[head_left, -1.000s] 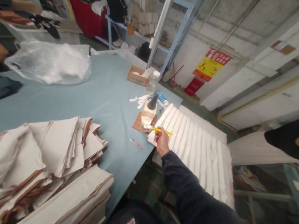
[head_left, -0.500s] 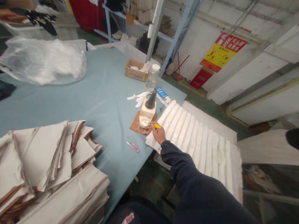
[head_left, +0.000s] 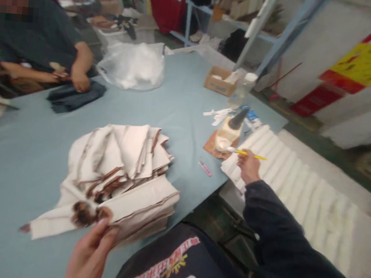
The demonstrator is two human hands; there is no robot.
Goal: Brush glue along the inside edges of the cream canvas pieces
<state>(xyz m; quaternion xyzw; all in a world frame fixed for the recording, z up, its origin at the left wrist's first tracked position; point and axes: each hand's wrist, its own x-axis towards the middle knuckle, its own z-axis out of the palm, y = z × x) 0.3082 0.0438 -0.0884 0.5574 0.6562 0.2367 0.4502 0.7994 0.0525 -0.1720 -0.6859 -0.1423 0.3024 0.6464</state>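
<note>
My right hand (head_left: 249, 167) is closed round a slim yellow-handled brush (head_left: 252, 155). Its whitish tip is at the mouth of a small pale pot (head_left: 223, 143) holding white paste, which stands on a brown square (head_left: 211, 146). A dark cone (head_left: 239, 119) rises from the pale block behind the pot. At the bottom, my left hand (head_left: 93, 250) pinches the brown edge of a cream fabric piece at the near side of a layered fabric stack (head_left: 129, 151); blur hides the exact grip. A pink thread snipper (head_left: 205, 168) lies between stack and pot.
Padded white strips (head_left: 298, 183) lie side by side on a surface to the right. Farther back are a cardboard box (head_left: 221, 85), a clear jar (head_left: 241, 90) and a plastic bag (head_left: 133, 67). Across the blue-green table (head_left: 189, 100), another person's hands handle dark cloth (head_left: 75, 99).
My left hand has come into view at the fabric stack. The view has swung left, bringing in the other person. My right hand still holds the brush, its tip now at the pot's rim.
</note>
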